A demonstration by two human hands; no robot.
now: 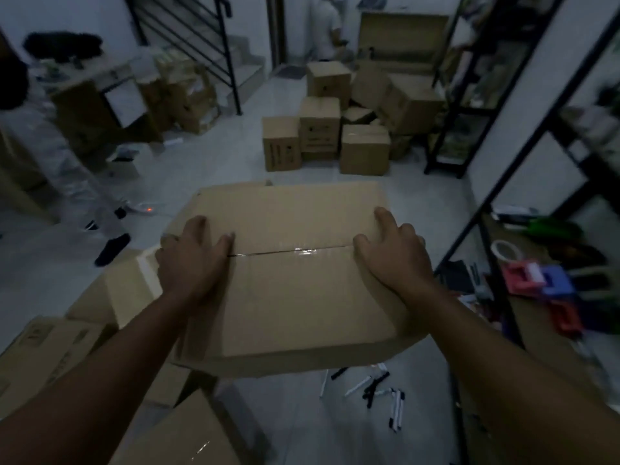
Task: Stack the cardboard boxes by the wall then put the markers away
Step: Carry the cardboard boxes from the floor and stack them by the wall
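the left hand [193, 260] and right hand [392, 255] lie spread and flat on the taped box [295, 276], held in front above the floor, one at each side; better to grip lower for carrying. loose boxes [50, 350] crowd the left, markers [375, 389] litter the floor beneath, a shelf [469, 229] narrows the right.

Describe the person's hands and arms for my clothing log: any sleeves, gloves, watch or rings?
Both arms are bare as far as the frame shows, with no sleeve in view. The left hand and right hand wear no gloves. No watch or bracelet shows on either wrist. The dim, blurred picture leaves rings uncertain.
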